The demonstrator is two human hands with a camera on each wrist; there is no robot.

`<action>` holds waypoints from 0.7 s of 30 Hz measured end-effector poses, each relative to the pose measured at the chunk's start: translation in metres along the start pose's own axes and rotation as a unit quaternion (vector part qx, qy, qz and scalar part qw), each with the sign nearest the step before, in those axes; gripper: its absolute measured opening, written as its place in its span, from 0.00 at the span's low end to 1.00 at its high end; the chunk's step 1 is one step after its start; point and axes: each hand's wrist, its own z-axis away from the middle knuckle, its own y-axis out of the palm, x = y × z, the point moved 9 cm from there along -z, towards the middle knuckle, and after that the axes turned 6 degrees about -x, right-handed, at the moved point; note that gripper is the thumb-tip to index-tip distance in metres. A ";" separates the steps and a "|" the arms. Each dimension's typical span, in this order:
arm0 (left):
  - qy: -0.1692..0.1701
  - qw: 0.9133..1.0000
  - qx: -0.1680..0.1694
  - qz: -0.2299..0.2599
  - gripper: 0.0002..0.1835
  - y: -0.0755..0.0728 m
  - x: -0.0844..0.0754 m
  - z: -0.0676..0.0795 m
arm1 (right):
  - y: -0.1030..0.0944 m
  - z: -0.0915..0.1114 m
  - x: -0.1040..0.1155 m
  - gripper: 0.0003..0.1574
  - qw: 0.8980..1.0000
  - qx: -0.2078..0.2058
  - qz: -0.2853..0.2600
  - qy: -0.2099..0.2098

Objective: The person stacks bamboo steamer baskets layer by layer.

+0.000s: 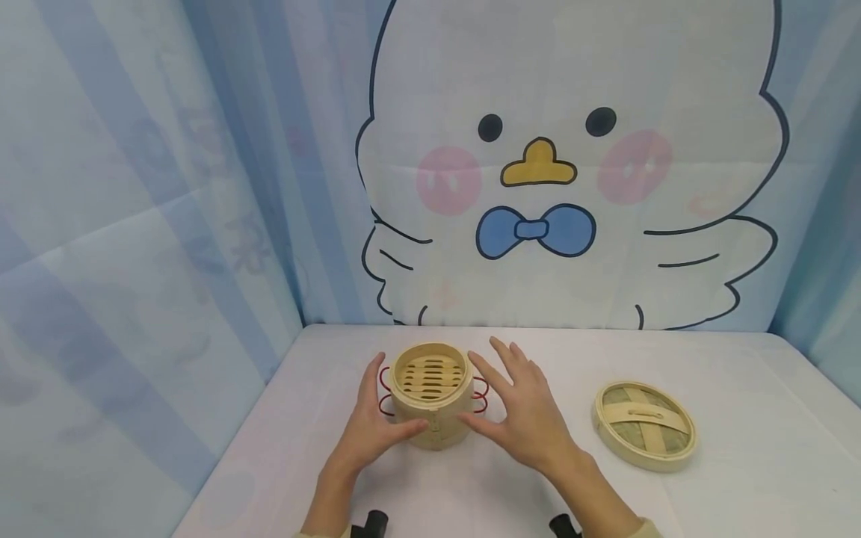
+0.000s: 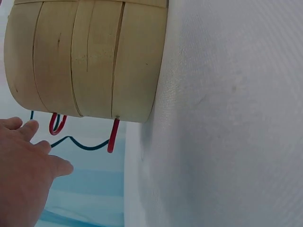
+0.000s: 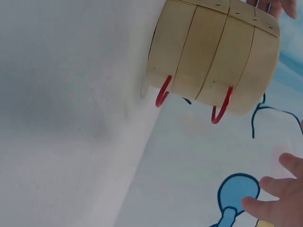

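A stacked bamboo steamer (image 1: pixel 433 396) stands upright on the table, its slatted top tier uncovered. Red loop handles (image 2: pixel 113 135) stick out from its sides, two of them also plain in the right wrist view. My left hand (image 1: pixel 370 430) is spread at the steamer's left side, thumb toward its front; whether it touches cannot be told. In the left wrist view, that hand's fingers sit apart from the wall. On the other side my right hand (image 1: pixel 528 411) spreads its fingers beside the rim, holding nothing. A round bamboo lid (image 1: pixel 646 426) lies to the right.
The white-covered table (image 1: pixel 760 418) runs out to both sides. Behind it hangs a curtain (image 1: pixel 538 284) printed with a large cartoon bird, and a blue striped curtain (image 1: pixel 121 261) closes off the left side.
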 end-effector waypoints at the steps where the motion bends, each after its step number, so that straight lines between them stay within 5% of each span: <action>1: 0.000 1.000 -0.001 0.001 0.68 0.000 0.000 0.000 | -0.002 0.000 -0.001 0.53 1.000 -0.001 0.003 -0.001; 21: -0.005 1.000 -0.003 -0.002 0.66 0.009 0.003 0.001 | -0.032 0.013 -0.038 0.52 0.999 -0.027 0.034 0.029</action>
